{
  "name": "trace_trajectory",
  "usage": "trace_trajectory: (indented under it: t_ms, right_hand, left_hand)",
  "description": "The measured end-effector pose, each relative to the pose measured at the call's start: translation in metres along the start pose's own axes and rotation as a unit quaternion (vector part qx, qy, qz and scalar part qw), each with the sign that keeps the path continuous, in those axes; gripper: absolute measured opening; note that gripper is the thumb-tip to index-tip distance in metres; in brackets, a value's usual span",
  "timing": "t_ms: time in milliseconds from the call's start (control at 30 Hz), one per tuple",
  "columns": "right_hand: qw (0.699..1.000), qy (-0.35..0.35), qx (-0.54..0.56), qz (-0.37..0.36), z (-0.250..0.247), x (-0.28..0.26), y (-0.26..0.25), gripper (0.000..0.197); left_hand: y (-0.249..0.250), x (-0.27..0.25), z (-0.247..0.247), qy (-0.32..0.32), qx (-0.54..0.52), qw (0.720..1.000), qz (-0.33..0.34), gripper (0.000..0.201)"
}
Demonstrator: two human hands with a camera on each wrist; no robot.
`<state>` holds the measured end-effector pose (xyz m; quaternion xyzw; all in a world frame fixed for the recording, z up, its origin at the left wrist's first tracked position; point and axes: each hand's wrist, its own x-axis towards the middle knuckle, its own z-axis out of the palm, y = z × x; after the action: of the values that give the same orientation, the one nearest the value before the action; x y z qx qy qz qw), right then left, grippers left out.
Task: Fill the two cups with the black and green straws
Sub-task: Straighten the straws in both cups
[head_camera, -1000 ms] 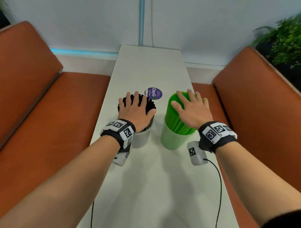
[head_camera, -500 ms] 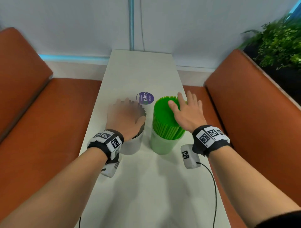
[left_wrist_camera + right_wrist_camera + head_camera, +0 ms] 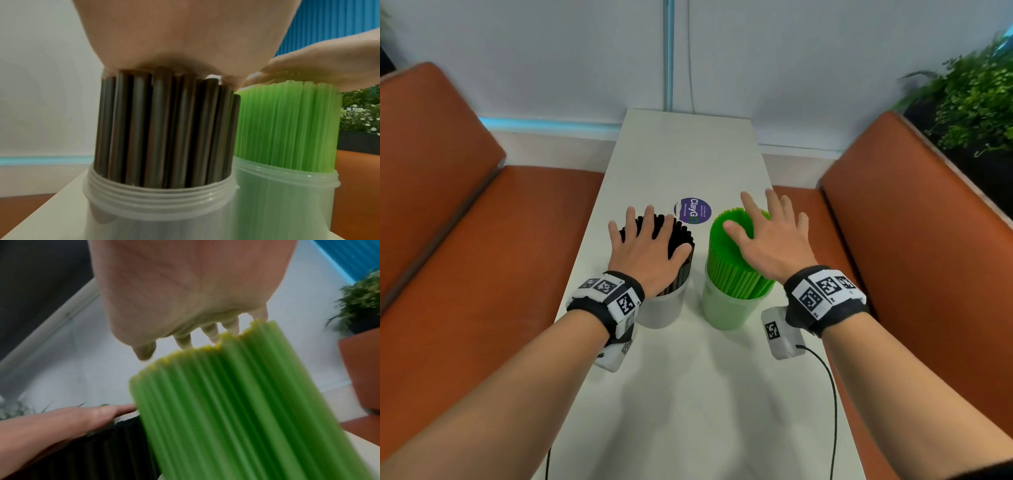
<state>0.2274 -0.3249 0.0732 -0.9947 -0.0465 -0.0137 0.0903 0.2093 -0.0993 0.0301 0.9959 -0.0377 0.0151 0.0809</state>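
Two clear plastic cups stand side by side on the white table [image 3: 688,394]. The left cup [image 3: 662,310] is packed with upright black straws [image 3: 681,236]. My left hand [image 3: 647,246] lies flat on their tops, fingers straight and spread. The right cup [image 3: 726,311] holds a dense bundle of green straws [image 3: 729,270] that leans a little left. My right hand [image 3: 770,236] rests flat on the green tops, fingers spread. In the left wrist view my palm [image 3: 180,40] presses on the black straws [image 3: 164,129]. The right wrist view is blurred, with my fingers [image 3: 185,339] at the green straws' [image 3: 236,402] top edge.
A round purple sticker [image 3: 693,210] lies on the table just behind the cups. Orange bench seats [image 3: 493,246] flank the narrow table on both sides. A potted plant [image 3: 972,102] stands at the far right. Black cables [image 3: 832,404] trail from my wrists over the table.
Both hands stay flat on the straw tops. The left hand was blurred half a second ago and is now still. The head view has shifted slightly.
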Motion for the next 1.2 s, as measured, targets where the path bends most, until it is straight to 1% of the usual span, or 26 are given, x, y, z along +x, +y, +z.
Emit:
trace_trajectory:
  t_ms: [100, 267, 400, 567, 900, 1033, 1200]
  right_hand:
    - [0.998, -0.015, -0.049, -0.031, 0.015, -0.01, -0.017, 0.075]
    - [0.998, -0.003, -0.052, -0.035, 0.023, 0.003, -0.018, 0.071]
    - [0.998, -0.001, -0.048, -0.03, 0.025, 0.028, -0.011, 0.07]
    - [0.999, -0.014, -0.037, -0.023, 0.024, 0.071, -0.003, 0.071]
    - [0.999, -0.013, -0.035, -0.03, 0.026, 0.152, 0.002, 0.071]
    - [0.999, -0.008, -0.037, -0.032, 0.027, 0.174, 0.003, 0.071]
    - [0.999, -0.002, -0.041, -0.031, 0.028, 0.192, 0.001, 0.071]
  left_hand:
    - [0.007, -0.007, 0.006, 0.015, 0.021, 0.999, -0.027, 0.068]
    - [0.009, 0.006, 0.009, 0.025, 0.035, 0.999, -0.019, 0.066]
    - [0.005, 0.029, 0.01, 0.029, 0.042, 0.999, -0.005, 0.064]
    - [-0.003, 0.071, 0.01, 0.022, 0.049, 0.999, 0.001, 0.063]
    - [-0.01, 0.152, 0.011, 0.012, 0.036, 0.999, -0.02, 0.068]
    - [-0.011, 0.174, 0.01, 0.012, 0.037, 0.999, -0.026, 0.067]
    - [-0.012, 0.19, 0.01, 0.02, 0.044, 0.998, -0.027, 0.066]
